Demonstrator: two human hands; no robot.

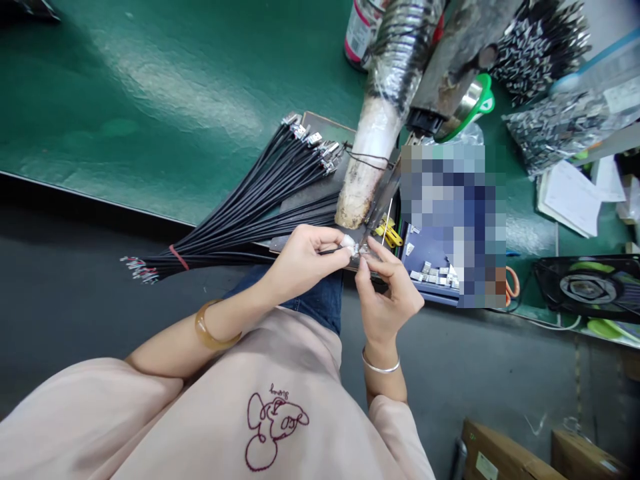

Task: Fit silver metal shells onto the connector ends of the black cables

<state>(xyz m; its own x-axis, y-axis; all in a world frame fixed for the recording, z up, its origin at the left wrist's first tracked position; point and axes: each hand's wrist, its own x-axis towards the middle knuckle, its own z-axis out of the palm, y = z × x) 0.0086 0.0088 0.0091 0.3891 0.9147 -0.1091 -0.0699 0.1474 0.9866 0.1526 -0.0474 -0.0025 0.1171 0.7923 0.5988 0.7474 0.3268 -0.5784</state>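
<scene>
Green counter (150, 87) supports a banded cable bundle (257, 183). Left hand (300, 263) pinches one black cable (327, 251) at the counter's near edge; right hand (387, 293) is nearly closed at its tip, grip unclear. Cable appears light, flexible; best held just behind its likely delicate end.

You can read no wording here for certain: the small dark-red stitched lettering (279, 391) on your pale pink fabric top (200, 433), the pink-and-white label (357, 30) on the round container (367, 43) and the white paper label (486, 466) on the brown cardboard box (507, 450) are all too indistinct.
</scene>
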